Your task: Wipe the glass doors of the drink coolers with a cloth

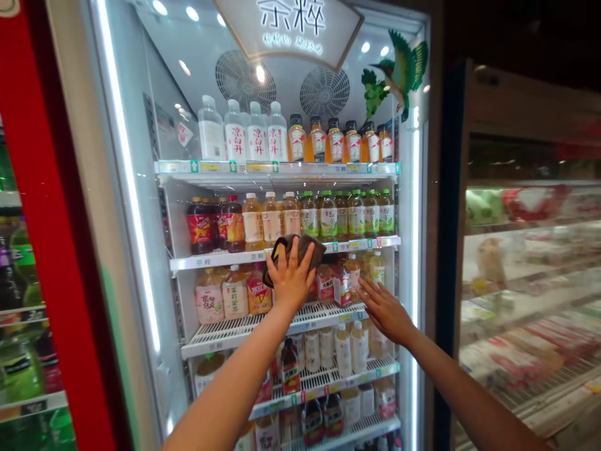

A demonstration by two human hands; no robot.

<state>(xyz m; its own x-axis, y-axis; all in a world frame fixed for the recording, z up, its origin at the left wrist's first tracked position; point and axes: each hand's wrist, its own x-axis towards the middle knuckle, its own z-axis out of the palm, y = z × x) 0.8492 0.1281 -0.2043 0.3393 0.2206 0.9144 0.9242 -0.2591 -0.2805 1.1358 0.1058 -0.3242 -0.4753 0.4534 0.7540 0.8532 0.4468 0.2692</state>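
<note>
Our left forearm (pixel 225 382) slants up toward one o'clock, our left hand (pixel 290 275) spread flat over a dark cloth (pixel 317 248) against the drinks cooler (pixel 429 188), while our right hand (pixel 389 313), fingers extended, holding nothing, lies at the cloth's four o'clock.

The glass door (pixel 282 180) bars the way to the bottles (pixel 327 216); along its face, room lies free between left hand (pixel 292 275) and right hand (pixel 387 311), and above both to the sign (pixel 293 28).

Arms (pixel 235 379) fwd, L fingers (pixel 293 255) spread, R fingers (pixel 374 299) ext.
</note>
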